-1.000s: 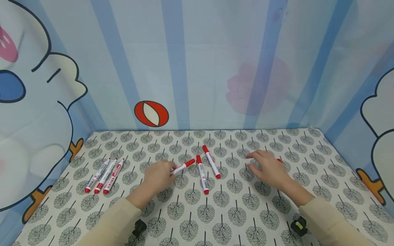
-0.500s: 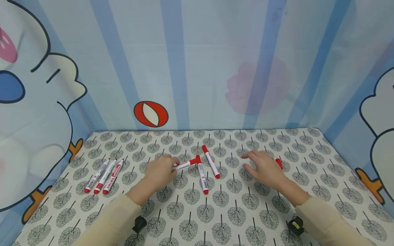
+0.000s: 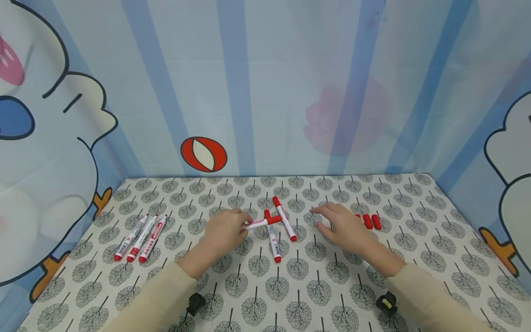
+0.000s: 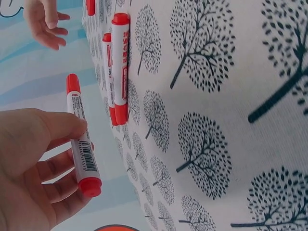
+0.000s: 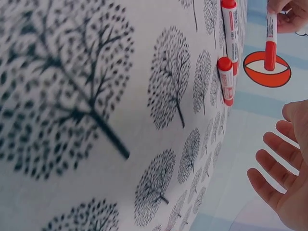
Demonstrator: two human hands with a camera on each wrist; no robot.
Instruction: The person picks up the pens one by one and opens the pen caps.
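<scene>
My left hand (image 3: 226, 233) pinches a white marker (image 4: 85, 154) with a red cap between thumb and fingers. The cap end points right, toward my other hand. In the head view this marker overlaps two more red-capped markers, one lying upper right (image 3: 284, 219) and one lower (image 3: 273, 240), both on the patterned cloth. To the right of them my right hand (image 3: 346, 227) hovers with fingers loosely spread and nothing in its grasp. The right wrist view shows its palm and relaxed fingers (image 5: 276, 149) facing the held marker.
Three markers (image 3: 141, 237) lie side by side at the left of the table. Behind my right hand are several short red pieces (image 3: 376, 222) that look like marker caps. A printed curtain (image 3: 274, 92) hangs along the table's back edge.
My left hand has moved right with the marker, which now reaches over the two lying markers. My right hand has shifted left, uncovering more of the short red pieces.
</scene>
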